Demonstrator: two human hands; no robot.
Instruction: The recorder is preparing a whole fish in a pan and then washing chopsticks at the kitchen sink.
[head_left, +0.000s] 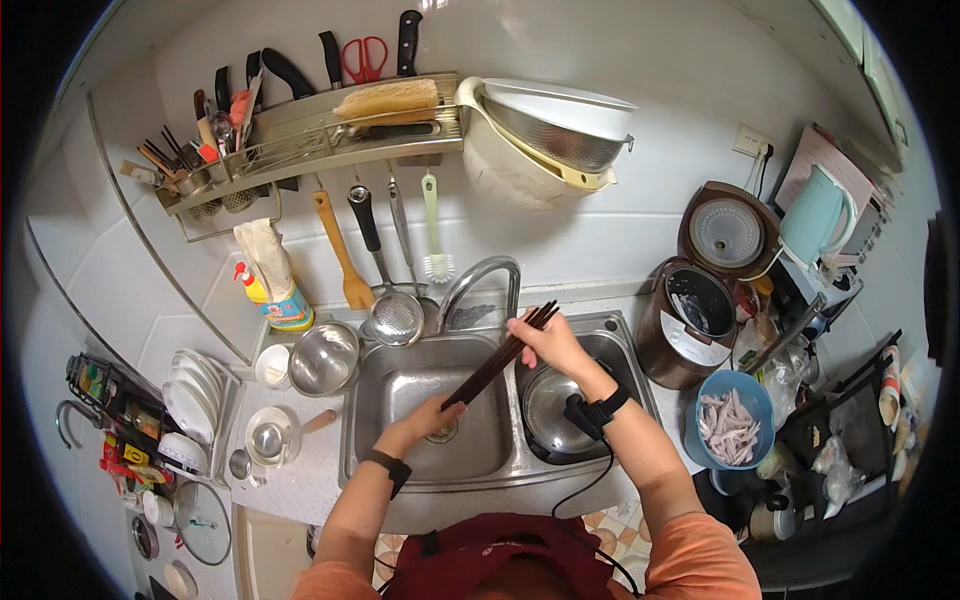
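A bundle of dark chopsticks (491, 367) slants over the left basin of the stainless-steel double sink (409, 386). My left hand (424, 420) is closed around its lower end, above the drain. Around the upper end, near the divider and the faucet (480, 266), my right hand (549, 341) is closed, with the tips sticking out past it. Below my right wrist, a round metal lid or pan (551, 412) lies in the right basin, partly hidden by my arm and wrist strap.
Left of the sink stand a steel bowl (324, 358), a white bowl (271, 435) and a plate rack (225, 420). An open rice cooker (679, 345) and a blue container of pale pieces of food (694, 435) stand at right. Utensils hang behind, including a wooden spatula (337, 240).
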